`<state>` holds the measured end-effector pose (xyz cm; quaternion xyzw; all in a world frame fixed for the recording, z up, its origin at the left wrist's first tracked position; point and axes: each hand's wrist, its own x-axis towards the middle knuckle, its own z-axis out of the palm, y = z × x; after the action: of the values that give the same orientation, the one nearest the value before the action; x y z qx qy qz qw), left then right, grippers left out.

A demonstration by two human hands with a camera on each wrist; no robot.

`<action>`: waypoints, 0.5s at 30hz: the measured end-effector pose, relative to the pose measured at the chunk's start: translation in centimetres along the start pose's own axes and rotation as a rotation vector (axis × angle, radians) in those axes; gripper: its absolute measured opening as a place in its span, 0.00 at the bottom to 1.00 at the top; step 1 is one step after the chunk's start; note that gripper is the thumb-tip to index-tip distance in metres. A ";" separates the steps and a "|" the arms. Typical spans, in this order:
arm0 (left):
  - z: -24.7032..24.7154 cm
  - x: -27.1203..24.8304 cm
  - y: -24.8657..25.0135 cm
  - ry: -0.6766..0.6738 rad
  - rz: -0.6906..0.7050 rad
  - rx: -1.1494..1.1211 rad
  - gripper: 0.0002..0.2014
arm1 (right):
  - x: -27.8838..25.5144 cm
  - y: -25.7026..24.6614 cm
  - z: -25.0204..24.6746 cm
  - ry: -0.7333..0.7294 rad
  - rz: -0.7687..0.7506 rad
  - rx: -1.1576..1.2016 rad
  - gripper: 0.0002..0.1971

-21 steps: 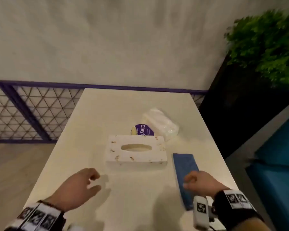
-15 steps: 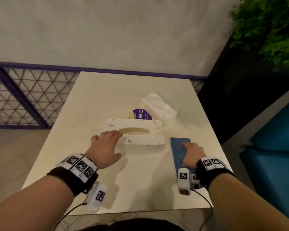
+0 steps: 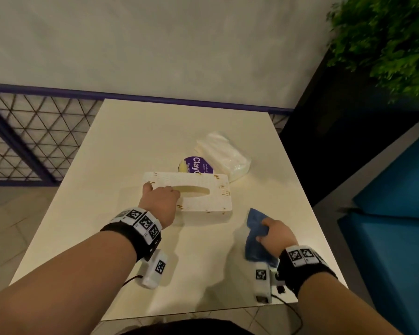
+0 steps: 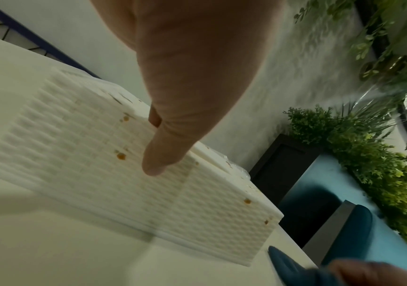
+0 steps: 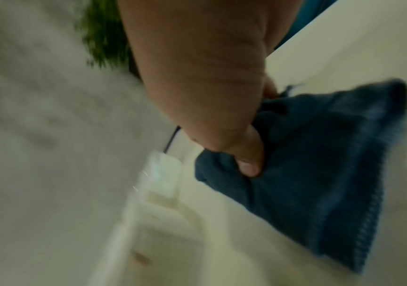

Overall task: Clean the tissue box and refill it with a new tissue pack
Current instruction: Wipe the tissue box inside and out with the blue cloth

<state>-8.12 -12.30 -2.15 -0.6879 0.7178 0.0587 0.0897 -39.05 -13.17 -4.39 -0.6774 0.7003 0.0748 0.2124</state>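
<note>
Cream tabletop [image 3: 136, 146] carries a white textured tissue box [image 3: 203, 197], flecked with small brown spots, its oval slot facing up. Left hand [image 3: 159, 201] grips the box's left end, fingers [image 3: 163, 189] curled over its top and thumb pressed on its near side. Right hand [image 3: 275, 234], to the box's right, pinches a bunched blue cloth [image 3: 255, 235]. Beyond the box lies a wrapped tissue pack [image 3: 224, 155].

The left hand [image 3: 159, 200] covers the tissue box's [image 3: 203, 197] near-left corner, and its fingertips are out of sight on the far side. The box hides part of a purple-labelled round item [image 3: 196, 165], its wording cut off. In the blurred right wrist view, the blue cloth [image 5: 320, 174] apparently hides all fingers but the thumb.
</note>
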 end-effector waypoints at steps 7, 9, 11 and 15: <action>0.0 0.5 -1.2 -0.013 0.022 -0.059 0.14 | -0.7 -10.9 -6.4 0.387 -0.347 0.265 0.16; -0.2 0.5 -1.2 -0.012 0.013 -0.058 0.11 | -0.5 -14.5 -3.9 0.249 -0.453 0.137 0.22; -0.5 0.5 -1.0 -0.012 -0.006 -0.058 0.05 | -0.7 -16.8 -0.1 0.000 -0.545 -0.083 0.33; -0.8 1.1 -1.0 -0.066 -0.014 -0.068 0.11 | 0.0 -14.7 0.3 -0.153 -0.559 -0.240 0.29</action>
<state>-7.18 -13.54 -1.56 -0.6934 0.7071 0.1050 0.0903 -24.60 -14.07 -1.91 -0.8563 0.4552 0.1465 0.1952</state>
